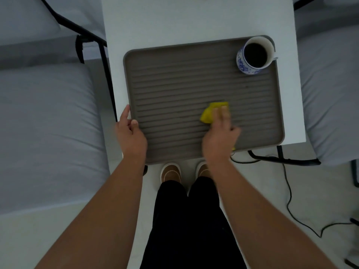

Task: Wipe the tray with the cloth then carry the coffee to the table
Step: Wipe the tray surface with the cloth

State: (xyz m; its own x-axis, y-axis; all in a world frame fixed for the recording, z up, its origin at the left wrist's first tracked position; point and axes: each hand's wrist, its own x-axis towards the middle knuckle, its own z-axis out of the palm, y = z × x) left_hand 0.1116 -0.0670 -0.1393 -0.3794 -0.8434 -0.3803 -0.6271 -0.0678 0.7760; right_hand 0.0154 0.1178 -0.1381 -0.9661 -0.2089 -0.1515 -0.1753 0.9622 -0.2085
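A grey ribbed tray point(174, 78) lies on a white table point(174, 20), its near edge hanging over the table's front. A blue-and-white mug of black coffee point(254, 55) stands in the tray's far right corner. My right hand point(219, 133) presses a yellow cloth point(208, 113) flat on the ribs near the tray's middle, fingers on top of it. My left hand point(130, 133) grips the tray's near left edge, thumb over the rim.
Grey cushioned seats stand on the left point(44, 123) and right point(330, 94) of the table, with black metal frames point(103, 55). A black cable point(289, 191) runs over the pale floor at the right. My legs and brown shoes point(171, 171) are below the tray.
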